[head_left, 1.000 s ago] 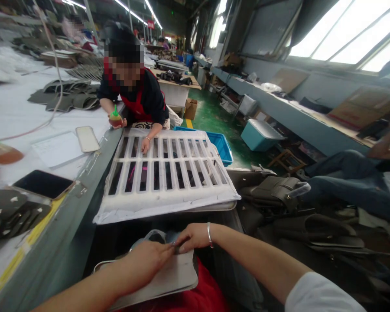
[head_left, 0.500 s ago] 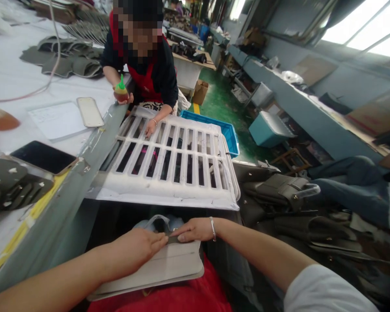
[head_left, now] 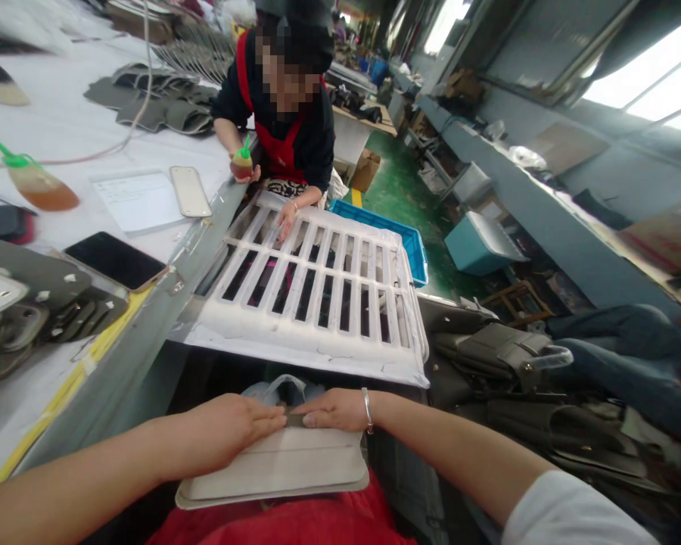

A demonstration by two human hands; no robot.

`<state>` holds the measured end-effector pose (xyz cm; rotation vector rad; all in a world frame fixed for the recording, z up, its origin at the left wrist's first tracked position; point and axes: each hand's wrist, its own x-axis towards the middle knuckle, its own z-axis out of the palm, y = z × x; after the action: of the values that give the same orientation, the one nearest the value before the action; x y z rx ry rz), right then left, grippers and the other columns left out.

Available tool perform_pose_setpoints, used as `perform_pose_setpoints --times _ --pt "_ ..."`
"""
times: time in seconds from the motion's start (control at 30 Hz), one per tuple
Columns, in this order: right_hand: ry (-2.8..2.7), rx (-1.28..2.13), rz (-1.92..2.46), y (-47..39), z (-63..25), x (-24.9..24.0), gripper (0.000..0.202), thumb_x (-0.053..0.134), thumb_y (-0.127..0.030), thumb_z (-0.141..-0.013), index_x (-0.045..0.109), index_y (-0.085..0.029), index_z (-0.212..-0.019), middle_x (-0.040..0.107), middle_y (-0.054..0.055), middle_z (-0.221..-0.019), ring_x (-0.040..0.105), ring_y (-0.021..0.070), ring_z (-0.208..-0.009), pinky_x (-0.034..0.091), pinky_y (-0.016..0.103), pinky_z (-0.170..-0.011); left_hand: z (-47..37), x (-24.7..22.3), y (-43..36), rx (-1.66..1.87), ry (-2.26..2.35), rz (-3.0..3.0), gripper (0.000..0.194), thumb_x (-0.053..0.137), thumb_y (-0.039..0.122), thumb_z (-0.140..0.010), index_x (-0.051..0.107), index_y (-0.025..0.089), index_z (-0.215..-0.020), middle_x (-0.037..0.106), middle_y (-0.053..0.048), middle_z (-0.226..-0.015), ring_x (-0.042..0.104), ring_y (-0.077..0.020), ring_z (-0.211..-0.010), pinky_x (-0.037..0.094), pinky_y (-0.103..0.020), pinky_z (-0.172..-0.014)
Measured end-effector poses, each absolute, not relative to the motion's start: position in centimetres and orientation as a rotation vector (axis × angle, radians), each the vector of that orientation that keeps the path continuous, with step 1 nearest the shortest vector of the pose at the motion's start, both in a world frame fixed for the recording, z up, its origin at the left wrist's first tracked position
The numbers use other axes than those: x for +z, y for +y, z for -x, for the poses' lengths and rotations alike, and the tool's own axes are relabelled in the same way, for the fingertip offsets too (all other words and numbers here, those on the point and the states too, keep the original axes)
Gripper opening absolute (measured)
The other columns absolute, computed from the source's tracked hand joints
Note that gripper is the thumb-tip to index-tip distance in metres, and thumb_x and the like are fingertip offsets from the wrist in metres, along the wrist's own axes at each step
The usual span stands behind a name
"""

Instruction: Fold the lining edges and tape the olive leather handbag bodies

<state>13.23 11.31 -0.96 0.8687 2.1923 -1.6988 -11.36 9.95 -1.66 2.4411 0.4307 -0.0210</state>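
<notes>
A cream-coloured flat piece (head_left: 295,465) with rounded corners lies over my lap, above the red apron (head_left: 295,522). My left hand (head_left: 232,431) rests along its upper left edge, fingers pressed together. From the right, my right hand (head_left: 334,410), with a silver bracelet (head_left: 367,410) at the wrist, presses its fingers on the same edge. Between the fingertips shows a dark grey strip (head_left: 296,420). A clear plastic loop (head_left: 284,384) rises just behind the hands. The undersides of both hands are hidden.
Ahead is a white slatted rack (head_left: 312,333); a person in a red apron (head_left: 284,151) touches it and holds a glue bottle (head_left: 242,163). A phone (head_left: 113,260) lies on the left table (head_left: 164,235). Dark grey bags (head_left: 493,344) are piled at right.
The surroundings have shifted right in view. My hands remain on the cream piece's upper edge, with the left hand's fingers slightly farther left of the right hand's.
</notes>
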Motion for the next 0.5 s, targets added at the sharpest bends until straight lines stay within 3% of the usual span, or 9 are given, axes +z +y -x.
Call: perform_pose_setpoints --times 0.3,0.4,0.5 --pt "2.229 -1.643 -0.797 12.1 -9.6 -1.3 0.036 0.034 -0.031 -0.091 0.057 -0.014 -0.114 0.06 0.005 -0.111 0.055 0.014 -0.102 0.039 0.022 -0.091 12.7 -1.7 9.7 0.057 0.398 -2.529 0.056 0.039 0.006 -0.081 0.035 0.021 -0.135 0.05 -0.007 -0.128 0.051 -0.0201 -0.112 0.042 -0.031 -0.095" --pt "2.208 -1.707 -0.835 12.1 -8.6 -1.3 0.041 0.035 -0.033 -0.091 0.05 -0.014 -0.124 0.054 0.006 -0.123 0.05 0.0159 -0.112 0.035 0.025 -0.098 14.0 -1.1 9.8 0.086 0.441 -2.457 0.053 0.041 0.005 -0.078 0.043 0.022 -0.128 0.055 -0.005 -0.122 0.053 -0.019 -0.109 0.041 -0.029 -0.095" --pt "2.192 -1.754 -0.869 12.0 -7.6 -1.2 0.044 0.035 -0.035 -0.09 0.045 -0.018 -0.129 0.049 0.005 -0.129 0.045 0.0157 -0.119 0.031 0.026 -0.103 15.7 -0.3 9.8 0.164 0.491 -2.339 0.037 0.042 0.01 -0.081 0.056 0.022 -0.114 0.062 -0.004 -0.11 0.056 -0.0163 -0.103 0.041 -0.025 -0.093"
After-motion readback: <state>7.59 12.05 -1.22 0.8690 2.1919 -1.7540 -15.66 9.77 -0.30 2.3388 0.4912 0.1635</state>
